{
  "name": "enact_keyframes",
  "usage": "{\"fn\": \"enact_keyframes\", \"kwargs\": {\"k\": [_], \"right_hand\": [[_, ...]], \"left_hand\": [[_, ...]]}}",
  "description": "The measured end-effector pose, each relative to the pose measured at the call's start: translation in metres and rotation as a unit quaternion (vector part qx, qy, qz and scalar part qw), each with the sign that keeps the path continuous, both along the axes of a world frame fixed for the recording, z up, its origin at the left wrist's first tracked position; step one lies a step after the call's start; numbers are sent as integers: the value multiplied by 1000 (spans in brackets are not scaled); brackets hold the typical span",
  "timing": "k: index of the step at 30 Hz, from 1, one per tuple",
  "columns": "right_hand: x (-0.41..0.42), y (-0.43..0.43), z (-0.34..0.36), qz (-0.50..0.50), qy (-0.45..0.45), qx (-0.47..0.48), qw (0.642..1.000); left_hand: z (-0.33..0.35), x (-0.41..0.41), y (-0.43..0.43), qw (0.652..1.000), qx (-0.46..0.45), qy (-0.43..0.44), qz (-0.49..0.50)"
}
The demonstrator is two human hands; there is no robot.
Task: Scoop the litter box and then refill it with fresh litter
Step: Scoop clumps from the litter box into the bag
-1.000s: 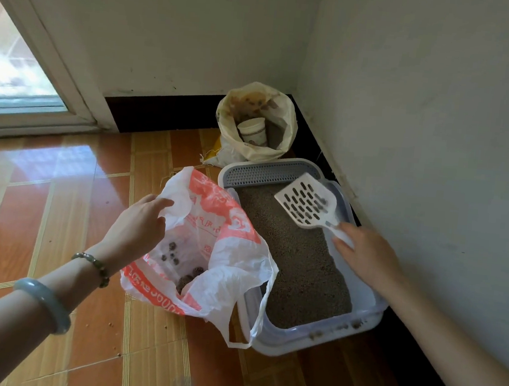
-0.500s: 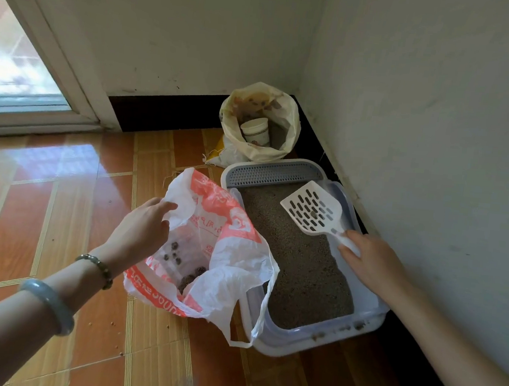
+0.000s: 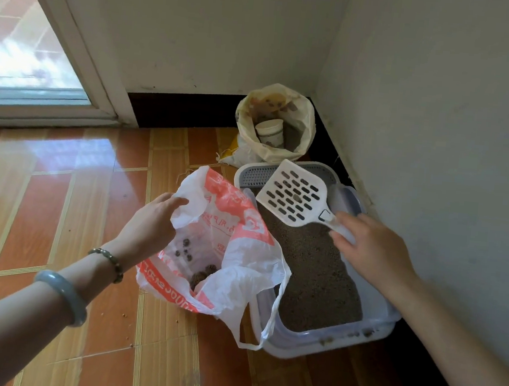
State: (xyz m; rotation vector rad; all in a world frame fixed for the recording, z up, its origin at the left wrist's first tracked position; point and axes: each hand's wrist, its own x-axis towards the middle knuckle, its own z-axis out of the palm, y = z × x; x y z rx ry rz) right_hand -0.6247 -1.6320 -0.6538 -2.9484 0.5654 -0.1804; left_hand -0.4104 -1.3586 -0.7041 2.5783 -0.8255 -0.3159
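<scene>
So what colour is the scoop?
The scoop is white, with rows of slots cut through it. The head view, the only one, shows it clearly.

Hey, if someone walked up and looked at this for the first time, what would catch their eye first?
Most likely the white slotted scoop, which the right hand holds by its handle above the far end of the litter box. Next comes the red-and-white plastic bag just left of the box, its mouth held open by the left hand, with dark clumps at the bottom.
</scene>
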Motion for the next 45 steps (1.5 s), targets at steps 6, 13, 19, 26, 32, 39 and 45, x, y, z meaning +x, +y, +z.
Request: {"fn": "enact_keyframes", "kwargs": {"k": [6, 13, 19, 26, 32, 39, 45], "right_hand": [[40, 44, 27, 82, -57, -149, 984], [60, 82, 22, 140, -58, -208, 966], [63, 81, 19, 148, -81, -200, 965], [58, 71, 11, 138, -60, -169, 974], [47, 63, 23, 7, 53, 107, 993], [19, 40, 38, -43, 15, 233, 971], [-27, 15, 24, 0, 94, 255, 962]], "left_hand": [[11, 6, 11, 1000, -24, 4, 12], [21, 5, 23, 999, -34, 4, 28], [22, 6, 28, 999, -27, 15, 38], [24, 3, 24, 998, -30, 22, 46], [23, 1, 21, 999, -27, 11, 33], [17, -5, 20, 1000, -16, 9, 18], [15, -11, 7, 1000, -15, -12, 4]]}}
